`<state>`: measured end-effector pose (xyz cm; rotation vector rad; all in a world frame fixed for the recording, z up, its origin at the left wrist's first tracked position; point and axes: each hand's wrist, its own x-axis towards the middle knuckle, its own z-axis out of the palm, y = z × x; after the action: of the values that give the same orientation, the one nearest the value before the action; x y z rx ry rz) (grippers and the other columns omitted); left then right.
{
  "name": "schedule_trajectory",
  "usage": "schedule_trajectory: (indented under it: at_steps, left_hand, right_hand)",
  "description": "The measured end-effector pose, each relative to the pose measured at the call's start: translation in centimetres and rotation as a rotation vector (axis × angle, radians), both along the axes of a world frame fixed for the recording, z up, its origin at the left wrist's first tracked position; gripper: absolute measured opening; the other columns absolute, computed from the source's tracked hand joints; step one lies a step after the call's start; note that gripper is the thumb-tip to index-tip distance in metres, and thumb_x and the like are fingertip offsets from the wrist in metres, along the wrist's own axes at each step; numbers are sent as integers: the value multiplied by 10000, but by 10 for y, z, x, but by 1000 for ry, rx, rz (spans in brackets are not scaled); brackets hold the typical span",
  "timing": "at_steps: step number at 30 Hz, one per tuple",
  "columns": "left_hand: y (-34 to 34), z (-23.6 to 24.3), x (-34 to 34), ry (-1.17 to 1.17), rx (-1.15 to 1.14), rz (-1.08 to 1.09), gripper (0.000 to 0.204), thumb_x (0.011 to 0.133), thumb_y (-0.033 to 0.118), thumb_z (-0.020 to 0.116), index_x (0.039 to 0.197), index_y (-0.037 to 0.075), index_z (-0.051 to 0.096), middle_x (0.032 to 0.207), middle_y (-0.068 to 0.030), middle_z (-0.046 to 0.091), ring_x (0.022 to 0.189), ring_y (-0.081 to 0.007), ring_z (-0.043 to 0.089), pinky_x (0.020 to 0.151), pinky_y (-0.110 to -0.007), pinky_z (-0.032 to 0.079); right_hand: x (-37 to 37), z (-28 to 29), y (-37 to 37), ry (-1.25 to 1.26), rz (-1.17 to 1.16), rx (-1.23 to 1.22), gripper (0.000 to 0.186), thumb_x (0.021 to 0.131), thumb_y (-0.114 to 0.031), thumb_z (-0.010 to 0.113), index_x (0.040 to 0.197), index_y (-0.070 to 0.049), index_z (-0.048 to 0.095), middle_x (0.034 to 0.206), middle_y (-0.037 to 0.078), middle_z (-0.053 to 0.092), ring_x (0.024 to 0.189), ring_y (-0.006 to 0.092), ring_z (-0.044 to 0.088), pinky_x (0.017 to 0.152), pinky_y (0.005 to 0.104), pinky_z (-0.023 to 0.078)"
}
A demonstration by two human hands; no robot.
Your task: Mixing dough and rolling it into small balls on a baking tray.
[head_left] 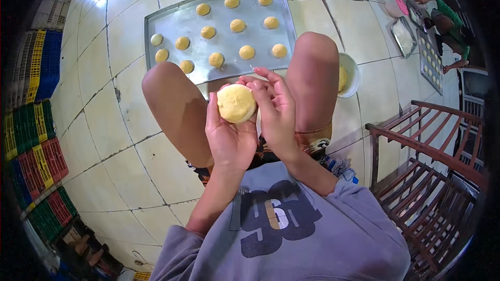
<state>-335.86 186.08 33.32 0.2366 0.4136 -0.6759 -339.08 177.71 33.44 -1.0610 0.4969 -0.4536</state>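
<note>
A round dough ball [236,103] with a yellow layer over its top and a paler underside rests in my left hand [230,143]. The left fingers and thumb curve around it from below and the side. My right hand [277,108] is bent against the dough's right and far edge, its thumb and fingertips at the rim. Beyond my knees lies a large metal tray [179,18] with several yellow-topped dough balls [237,25] spaced in rows. One plain pale dough ball [157,39] sits at the tray's left edge.
A white bowl [356,79] with yellow dough stands by my right knee. Stacked plastic crates [46,67] line the left. At the right is a brown slatted rack [416,140]. Farther off, a person in green [452,15] reaches near another tray of dough balls [430,62].
</note>
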Motion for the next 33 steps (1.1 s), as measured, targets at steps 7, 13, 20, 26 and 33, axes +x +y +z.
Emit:
schedule_trajectory:
  at_steps: [7,13,20,26,33]
  left_hand:
    - [-15,15,2,-112,270,100,350,1023,319,404,1188,35,525,1174,-96,597,1030,-159,592,860,-286,501]
    - [2,1,7,-290,507,-112,293,1019,282,431,1166,49,531,1122,-82,594,980,-143,576,828,-253,475]
    - [-1,3,6,-323,560,-223,240,1009,249,456,1111,49,543,1044,-70,586,915,-134,562,806,-240,460]
    - [1,-1,6,-336,573,-168,233,1008,243,453,1079,44,551,1037,-86,589,912,-143,563,811,-256,465]
    - [-1,0,8,-269,486,-129,240,1005,240,458,1101,43,554,1052,-81,592,961,-156,574,827,-274,487]
  right_hand:
    - [-13,7,3,88,-65,-186,288,972,-81,496,1244,10,475,1143,130,600,990,159,575,872,270,479]
    - [-13,6,-18,12,64,-72,269,946,-66,537,1203,8,509,1093,105,592,921,137,567,801,237,472]
    - [-8,-2,-15,92,145,-623,312,883,-96,640,1166,-9,542,996,73,600,854,113,555,739,213,454]
    - [0,-8,-21,176,85,-189,361,815,-141,722,1120,-23,570,900,33,591,796,98,543,694,223,452]
    - [-1,-9,-11,177,60,-289,347,805,-161,734,1094,-40,584,856,12,573,761,93,526,664,230,442]
